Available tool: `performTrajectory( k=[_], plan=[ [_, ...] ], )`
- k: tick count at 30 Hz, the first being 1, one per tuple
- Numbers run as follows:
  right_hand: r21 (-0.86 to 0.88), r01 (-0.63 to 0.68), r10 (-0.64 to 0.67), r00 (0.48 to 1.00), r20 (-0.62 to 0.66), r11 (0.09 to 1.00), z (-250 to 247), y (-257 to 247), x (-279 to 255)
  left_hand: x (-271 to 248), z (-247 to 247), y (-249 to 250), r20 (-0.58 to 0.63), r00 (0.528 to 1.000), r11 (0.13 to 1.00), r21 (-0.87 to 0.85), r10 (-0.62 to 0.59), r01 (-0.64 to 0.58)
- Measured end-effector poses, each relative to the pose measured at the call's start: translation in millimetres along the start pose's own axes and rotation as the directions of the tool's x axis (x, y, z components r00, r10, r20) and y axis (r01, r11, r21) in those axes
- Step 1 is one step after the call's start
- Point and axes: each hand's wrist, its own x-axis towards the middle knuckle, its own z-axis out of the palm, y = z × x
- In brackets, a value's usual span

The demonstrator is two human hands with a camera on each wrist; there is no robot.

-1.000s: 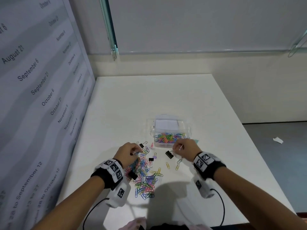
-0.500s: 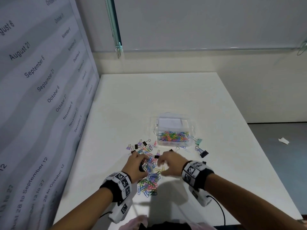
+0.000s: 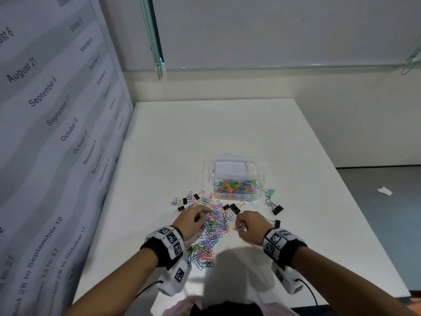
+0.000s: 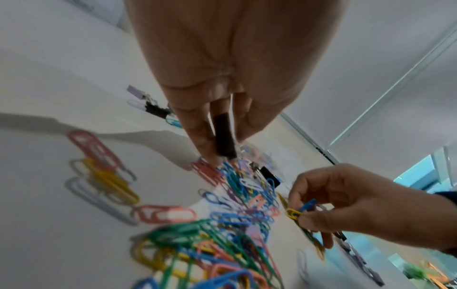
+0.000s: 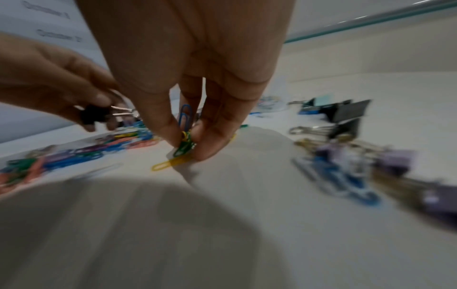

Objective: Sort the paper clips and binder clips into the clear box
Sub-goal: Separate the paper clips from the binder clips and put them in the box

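Observation:
A clear box [image 3: 235, 179] sits mid-table with coloured paper clips in its near compartment. A heap of coloured paper clips [image 3: 209, 238] lies in front of it, between my hands. My left hand [image 3: 196, 221] pinches a black binder clip [image 4: 223, 136] just above the heap. My right hand [image 3: 245, 226] pinches a few paper clips [image 5: 185, 135], blue, green and yellow, low over the table to the right of the heap. Loose binder clips [image 3: 232, 208], black and lilac, lie scattered around the box's near side.
A mint binder clip [image 3: 270, 192] and a black one [image 3: 277, 209] lie right of the box. A panel printed with dates [image 3: 57, 133] stands along the table's left edge. The table's right edge [image 3: 355, 201] drops to the floor.
Both hands came back from beside the box to the heap. The left hand now holds a black binder clip and the right hand has gathered paper clips. The head view has tilted slightly.

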Motion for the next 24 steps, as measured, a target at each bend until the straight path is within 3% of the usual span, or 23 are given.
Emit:
performTrajectory(
  k=[5, 12, 15, 20, 24],
  plan=[
    [0.022, -0.043, 0.044, 0.998, -0.044, 0.999, -12, 13, -4, -6, -21, -15, -0.112, 0.992, 0.998, -0.045, -0.053, 0.049],
    [0.102, 0.013, -0.003, 0.995, -0.098, 0.995, -34, 6, 4, -12, -35, -38, -0.168, 0.981, 0.978, 0.169, -0.097, 0.125],
    [0.115, 0.056, -0.032, 0.979, -0.203, 0.992, -58, -1, 16, -14, -37, -39, -0.216, 0.973, 0.985, 0.135, -0.079, 0.11],
    [0.197, 0.029, 0.057, 0.907, -0.418, 0.98, -91, 0, 38, -14, -33, -34, -0.23, 0.973, 0.989, 0.145, -0.003, 0.037],
    [0.08, 0.036, -0.007, 0.942, -0.337, 0.996, -79, -9, 43, -15, -26, -27, -0.156, 0.987, 0.972, 0.233, 0.033, 0.005]
  ],
)
